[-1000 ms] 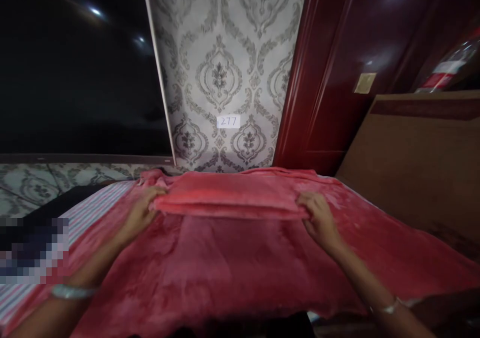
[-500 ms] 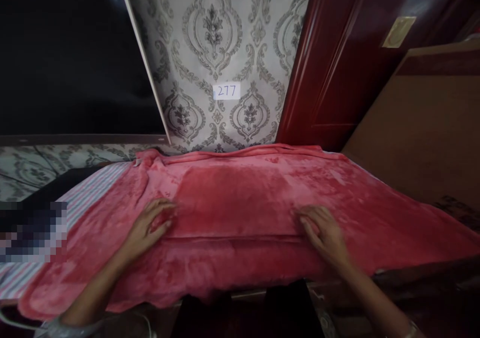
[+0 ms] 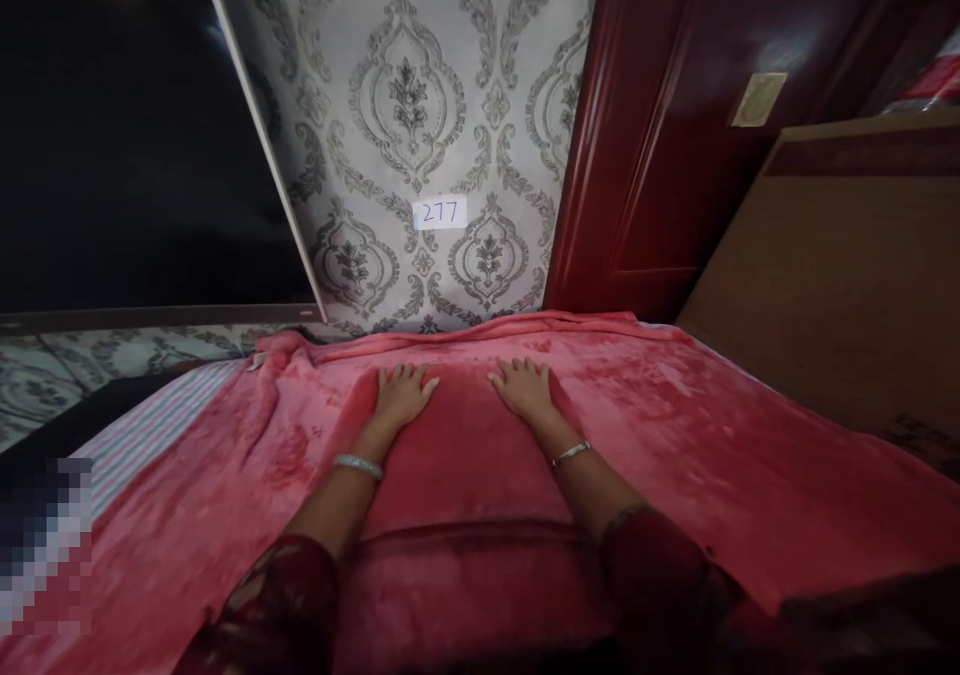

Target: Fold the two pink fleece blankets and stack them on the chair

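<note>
A pinkish-red plush blanket covers the surface before me. In its middle is a darker red rectangular area; whether this is a separate cloth or brushed pile, I cannot tell. My left hand lies flat near the far left corner of that area, fingers spread and pointing away. Near its far right corner my right hand rests palm down, fingers apart. Neither hand grips anything. A dark crease crosses the fabric nearer to me, between my forearms.
Striped cloth shows beyond the blanket's left edge. A large black screen stands at the back left. Patterned wallpaper with a paper label reading 277 is behind. To the right are a dark red door panel and a brown board.
Both hands have moved forward and closer together, from the sides of the darker area to its far end, and now lie flat. The camera view has shifted slightly.
</note>
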Motion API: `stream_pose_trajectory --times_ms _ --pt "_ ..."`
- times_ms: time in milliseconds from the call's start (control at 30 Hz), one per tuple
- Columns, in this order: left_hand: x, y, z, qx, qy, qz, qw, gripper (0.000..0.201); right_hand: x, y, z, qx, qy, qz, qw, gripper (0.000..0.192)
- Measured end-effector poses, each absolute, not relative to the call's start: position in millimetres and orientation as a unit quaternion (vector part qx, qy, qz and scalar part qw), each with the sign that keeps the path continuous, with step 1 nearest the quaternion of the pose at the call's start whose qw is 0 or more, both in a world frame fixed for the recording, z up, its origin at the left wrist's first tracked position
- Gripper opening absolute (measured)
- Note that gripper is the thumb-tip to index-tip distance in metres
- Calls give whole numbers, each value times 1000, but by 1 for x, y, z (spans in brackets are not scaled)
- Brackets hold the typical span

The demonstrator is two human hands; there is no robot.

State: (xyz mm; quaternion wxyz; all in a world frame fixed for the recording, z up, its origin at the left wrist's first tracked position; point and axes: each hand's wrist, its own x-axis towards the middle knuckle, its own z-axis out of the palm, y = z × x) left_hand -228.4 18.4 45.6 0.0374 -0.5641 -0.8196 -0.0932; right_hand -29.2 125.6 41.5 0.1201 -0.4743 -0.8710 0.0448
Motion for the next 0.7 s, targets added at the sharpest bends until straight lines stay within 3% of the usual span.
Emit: stream_pose_trajectory --times_ms 233,700 --pt "-247 21 11 -559 -822 -96 53 59 -26 143 1 -462 -870 52 164 50" --pt "-247 16 21 -561 -821 -99 47 54 -22 136 10 -471 -867 64 152 49"
